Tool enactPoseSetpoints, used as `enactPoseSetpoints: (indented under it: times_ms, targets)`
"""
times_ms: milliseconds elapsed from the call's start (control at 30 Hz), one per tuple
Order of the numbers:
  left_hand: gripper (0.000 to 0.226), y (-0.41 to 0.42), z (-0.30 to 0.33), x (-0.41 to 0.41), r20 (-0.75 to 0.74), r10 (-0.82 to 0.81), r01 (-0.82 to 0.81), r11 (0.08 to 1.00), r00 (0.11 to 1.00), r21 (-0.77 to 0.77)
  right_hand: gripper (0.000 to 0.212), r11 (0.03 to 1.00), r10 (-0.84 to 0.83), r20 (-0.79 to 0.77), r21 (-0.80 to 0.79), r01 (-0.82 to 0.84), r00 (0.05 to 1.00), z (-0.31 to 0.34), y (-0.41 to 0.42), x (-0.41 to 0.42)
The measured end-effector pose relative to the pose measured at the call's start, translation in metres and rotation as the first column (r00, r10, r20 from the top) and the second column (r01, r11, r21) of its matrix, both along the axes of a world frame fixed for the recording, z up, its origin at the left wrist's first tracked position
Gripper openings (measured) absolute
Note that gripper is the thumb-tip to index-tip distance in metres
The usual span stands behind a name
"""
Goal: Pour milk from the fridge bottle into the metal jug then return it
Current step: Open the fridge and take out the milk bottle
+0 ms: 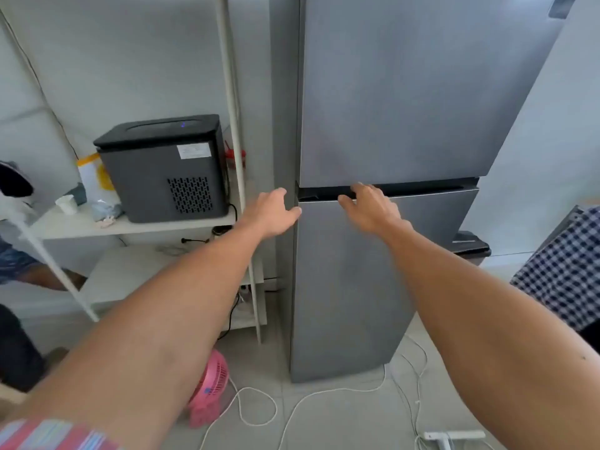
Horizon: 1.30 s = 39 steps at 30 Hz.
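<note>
A tall grey two-door fridge [406, 108] stands in front of me with both doors closed. My right hand [368, 206] rests on the top edge of the lower door [357, 271], its fingers curled into the dark handle slot between the doors. My left hand [274, 212] is at the fridge's left edge by the same gap, fingers apart, holding nothing. No milk bottle or metal jug is in view.
A white shelf rack [84, 224] stands left of the fridge with a black boxy appliance [165, 170], a paper cup [66, 204] and packets. A pink fan [209, 391] and white cables [324, 394] lie on the floor. Checked cloth [565, 267] hangs at right.
</note>
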State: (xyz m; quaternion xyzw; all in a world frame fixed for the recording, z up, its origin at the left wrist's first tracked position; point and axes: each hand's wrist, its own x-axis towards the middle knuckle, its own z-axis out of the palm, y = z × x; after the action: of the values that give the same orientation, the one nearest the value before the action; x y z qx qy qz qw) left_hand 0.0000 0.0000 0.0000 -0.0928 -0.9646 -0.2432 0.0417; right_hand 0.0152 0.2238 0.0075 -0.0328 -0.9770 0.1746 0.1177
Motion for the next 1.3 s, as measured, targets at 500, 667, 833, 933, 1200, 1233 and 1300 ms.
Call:
enactPoseSetpoints:
  times_ms: [500,667,833,933,1200,1233,1300]
  targets:
    - [0.050,0.011,-0.102,-0.099,0.159,-0.136,0.059,0.907,0.978,0.417,0.051,0.900,-0.117,0.007,-0.422,0.109,0.993,-0.054,-0.043,-0.082]
    - [0.042,0.014,-0.141,-0.126,0.167,-0.155,0.038,0.833,0.974,0.552,0.054,0.848,-0.179,-0.094,-0.520,0.105,0.979,-0.070,-0.044,-0.100]
    - [0.053,0.015,-0.148,-0.128,0.156,-0.213,0.079,0.795,0.964,0.602,0.059,0.817,-0.196,-0.146,-0.571,0.079,0.970,-0.081,-0.041,-0.108]
    - [0.060,0.012,-0.146,-0.130,0.152,-0.243,0.120,0.822,0.958,0.557,0.057,0.820,-0.190,-0.148,-0.568,0.074,0.971,-0.080,-0.041,-0.108]
    - [0.070,0.014,-0.149,-0.085,0.154,-0.264,0.156,0.853,0.952,0.499,0.058,0.822,-0.314,0.024,-0.494,0.285,0.949,-0.065,-0.044,-0.085]
    - [0.070,0.016,-0.147,-0.078,0.150,-0.255,0.151,0.857,0.955,0.492,0.058,0.820,-0.307,0.034,-0.498,0.282,0.951,-0.063,-0.043,-0.080]
    - [0.065,0.020,-0.144,-0.064,0.137,-0.257,0.166,0.866,0.957,0.471,0.058,0.824,-0.304,0.037,-0.492,0.282,0.952,-0.059,-0.039,-0.068]
